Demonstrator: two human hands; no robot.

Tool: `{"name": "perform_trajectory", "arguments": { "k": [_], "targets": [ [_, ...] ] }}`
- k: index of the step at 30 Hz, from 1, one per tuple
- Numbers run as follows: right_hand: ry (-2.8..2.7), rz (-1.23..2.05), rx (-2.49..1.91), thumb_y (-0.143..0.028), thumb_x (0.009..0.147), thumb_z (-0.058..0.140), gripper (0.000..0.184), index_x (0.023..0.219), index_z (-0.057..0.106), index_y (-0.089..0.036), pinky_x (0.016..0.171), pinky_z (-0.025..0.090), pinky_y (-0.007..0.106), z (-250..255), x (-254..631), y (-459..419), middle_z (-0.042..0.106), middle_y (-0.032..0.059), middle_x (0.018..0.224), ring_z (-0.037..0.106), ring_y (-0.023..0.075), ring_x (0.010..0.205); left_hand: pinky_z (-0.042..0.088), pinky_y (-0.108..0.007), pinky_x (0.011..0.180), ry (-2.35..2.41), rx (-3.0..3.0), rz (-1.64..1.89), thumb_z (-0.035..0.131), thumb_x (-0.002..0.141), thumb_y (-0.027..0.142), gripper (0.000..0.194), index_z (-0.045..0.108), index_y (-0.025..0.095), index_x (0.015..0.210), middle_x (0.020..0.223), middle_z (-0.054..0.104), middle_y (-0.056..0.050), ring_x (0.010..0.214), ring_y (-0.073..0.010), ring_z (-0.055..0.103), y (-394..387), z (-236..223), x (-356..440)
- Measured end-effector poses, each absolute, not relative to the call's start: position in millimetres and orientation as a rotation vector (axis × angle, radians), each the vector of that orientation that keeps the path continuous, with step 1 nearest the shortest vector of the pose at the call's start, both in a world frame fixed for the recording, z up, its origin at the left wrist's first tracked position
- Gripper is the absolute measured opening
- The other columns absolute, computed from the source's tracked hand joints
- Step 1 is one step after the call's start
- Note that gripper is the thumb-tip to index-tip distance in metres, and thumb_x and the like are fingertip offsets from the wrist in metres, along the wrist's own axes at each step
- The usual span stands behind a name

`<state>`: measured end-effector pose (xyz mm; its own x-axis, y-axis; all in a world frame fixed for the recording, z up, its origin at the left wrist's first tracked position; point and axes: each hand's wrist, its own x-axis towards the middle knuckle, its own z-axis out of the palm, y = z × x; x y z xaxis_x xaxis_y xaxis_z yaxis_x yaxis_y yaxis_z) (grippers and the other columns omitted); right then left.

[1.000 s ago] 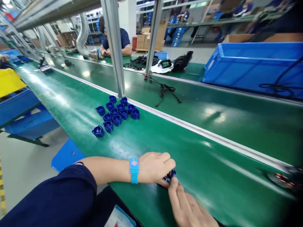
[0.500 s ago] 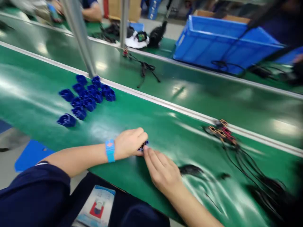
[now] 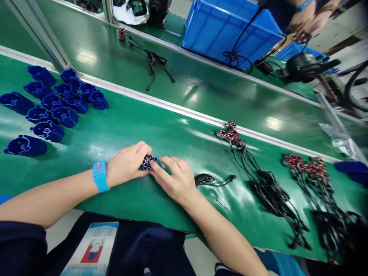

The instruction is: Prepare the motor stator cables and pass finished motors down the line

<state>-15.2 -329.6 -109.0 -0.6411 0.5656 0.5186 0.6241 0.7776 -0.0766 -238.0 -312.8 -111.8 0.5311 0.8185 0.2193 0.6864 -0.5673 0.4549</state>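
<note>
My left hand (image 3: 129, 161), with a light blue band at the wrist, is closed around a blue plastic housing and holds it just above the green table. Seated in its mouth is a motor stator (image 3: 148, 161) with copper windings. My right hand (image 3: 175, 178) presses thumb and forefinger against the stator's near right edge; its other fingers are partly stretched. A coiled black cable (image 3: 205, 179) with a plug lies just right of this hand; whether it joins the held stator is hidden. A thin dark strip (image 3: 221, 204) lies nearby.
Several blue housings (image 3: 51, 101) stand upright at left beside a metal post (image 3: 43, 34). To the right lie wired stators (image 3: 230, 135) and another heap (image 3: 307, 165) with bundled black cables. One wired stator (image 3: 122, 34) sits beyond the white rail. Behind are a blue crate (image 3: 230, 34) and a co-worker's hands (image 3: 313, 23).
The view has swung right and sharpened, bringing the far right stator heap into sight. Both hands stay at the housing and stator; my right fingers have spread slightly.
</note>
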Motion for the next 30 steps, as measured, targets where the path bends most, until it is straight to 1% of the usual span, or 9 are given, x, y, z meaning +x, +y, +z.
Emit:
{"name": "perform_trajectory", "arguments": {
  "k": [4,8,10,12,17,21,25,28,30],
  "targets": [
    [-2.484,-0.061,-0.945,-0.027,0.098,0.065,0.022,0.116,0.070,-0.016,0.089,0.052,0.038,-106.8,-21.4,-328.4,0.070,0.0115,0.118,0.061,0.0258,0.111,0.049,-0.032,0.069,1.259,2.504,0.644,0.079,0.083,0.038,0.047,0.045,0.017,0.108,0.097,0.059,-0.004,0.080,-0.0211,0.062,-313.7,-109.2,-238.1],
    [-2.473,-0.046,-0.931,-0.028,0.102,0.060,0.022,0.116,0.069,-0.013,0.091,0.051,0.036,-109.3,-25.0,-327.0,0.071,0.0107,0.117,0.060,0.0238,0.115,0.045,-0.036,0.074,1.161,2.726,0.793,0.064,0.095,0.045,0.035,0.050,0.016,0.108,0.102,0.065,-0.006,0.090,-0.0241,0.061,-316.5,-101.7,-239.4],
    [-2.450,-0.062,-0.930,-0.028,0.102,0.060,0.023,0.117,0.069,-0.013,0.090,0.052,0.035,-110.9,-25.9,-327.4,0.072,0.0107,0.115,0.061,0.0231,0.113,0.044,-0.036,0.075,1.131,2.834,0.840,0.058,0.100,0.040,0.026,0.052,0.015,0.106,0.099,0.066,-0.006,0.090,-0.0233,0.061,-319.9,-97.7,-239.6],
    [-2.436,-0.070,-0.935,-0.028,0.102,0.060,0.024,0.117,0.069,-0.012,0.089,0.052,0.036,-111.8,-26.3,-328.1,0.072,0.0103,0.115,0.062,0.0230,0.111,0.043,-0.036,0.076,1.145,2.890,0.839,0.057,0.101,0.034,0.022,0.054,0.014,0.107,0.096,0.066,-0.006,0.090,-0.0226,0.061,-324.4,-94.8,-239.1],
    [-2.410,-0.071,-0.950,-0.028,0.102,0.059,0.023,0.115,0.070,-0.012,0.085,0.054,0.036,-113.8,-27.8,-328.7,0.073,0.0097,0.113,0.064,0.0232,0.107,0.044,-0.037,0.079,1.208,2.939,0.758,0.053,0.102,0.028,0.022,0.057,0.008,0.112,0.099,0.067,-0.010,0.093,-0.0243,0.061,-332.2,-92.3,-233.1],
    [-2.363,-0.012,-0.937,-0.028,0.101,0.060,0.022,0.113,0.069,-0.012,0.089,0.056,0.037,-118.5,-30.1,-327.6,0.072,0.0107,0.111,0.064,0.0242,0.106,0.044,-0.038,0.080,1.275,3.017,0.656,0.045,0.103,0.018,0.020,0.058,0.006,0.111,0.102,0.067,-0.012,0.096,-0.0263,0.060,-334.1,-92.3,-225.9],
    [-2.329,0.128,-0.937,-0.028,0.101,0.058,0.020,0.111,0.064,-0.012,0.096,0.056,0.037,-122.3,-30.4,-326.2,0.071,0.0116,0.109,0.064,0.0229,0.107,0.044,-0.039,0.082,1.277,3.099,0.561,0.039,0.101,0.010,0.026,0.058,0.004,0.119,0.107,0.067,-0.013,0.099,-0.0272,0.060,-339.5,-93.6,-223.9],
    [-2.261,0.167,-0.917,-0.030,0.101,0.059,0.021,0.112,0.059,-0.013,0.094,0.057,0.036,-127.0,-29.6,-325.4,0.070,0.0111,0.101,0.065,0.0229,0.106,0.044,-0.040,0.086,1.245,3.178,0.527,0.037,0.099,0.005,0.036,0.054,-0.001,0.130,0.115,0.066,-0.016,0.104,-0.0288,0.060,-344.4,-96.0,-225.4],
    [-2.200,0.166,-0.887,-0.032,0.101,0.059,0.019,0.109,0.057,-0.016,0.091,0.058,0.035,-131.4,-30.5,-324.7,0.070,0.0098,0.100,0.065,0.0225,0.104,0.045,-0.041,0.088,1.224,3.240,0.495,0.035,0.097,0.002,0.040,0.052,-0.004,0.132,0.120,0.065,-0.020,0.107,-0.0309,0.060,-346.2,-97.2,-225.7]
  ]
}}
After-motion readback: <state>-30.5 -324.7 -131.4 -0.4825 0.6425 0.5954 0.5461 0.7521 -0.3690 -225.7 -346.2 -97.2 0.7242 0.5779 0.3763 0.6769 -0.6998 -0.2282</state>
